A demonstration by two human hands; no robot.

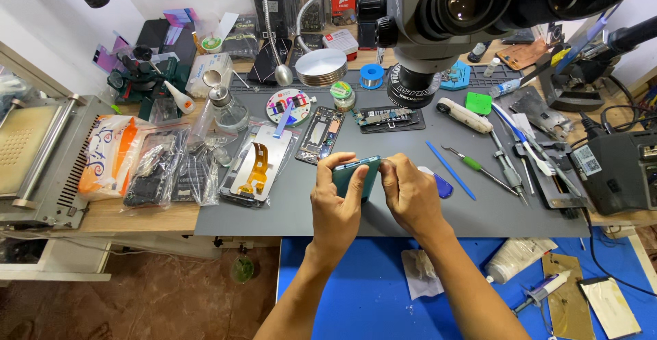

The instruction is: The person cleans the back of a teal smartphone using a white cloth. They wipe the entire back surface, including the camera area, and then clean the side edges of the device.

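1. One teal phone [356, 176] was held on edge above the grey mat [383, 217], near the middle of the mat's front half. Both hands gripped it.
2. Left hand [335, 206] was clamped on the phone's left side, fingers curled over its top edge.
3. Right hand [410, 193] pinched the phone's right end, thumb and fingers closed on it. Whether it also held a tool could not be told.
4. One blue pick [443, 187] lay just beside the right hand, partly hidden by it.
5. One thin blue spudger [450, 169] lay right of the hands, with one green-handled tool [479, 169] near it.
6. One phone frame [320, 135] and one screen panel with an orange flex [256, 165] lay towards the mat's left edge.
7. One microscope [438, 18] hung over the mat's back edge, its top cut off by the picture.
8. Several clear bags of parts [171, 169] lay off the mat's left edge; their contents were hard to make out.
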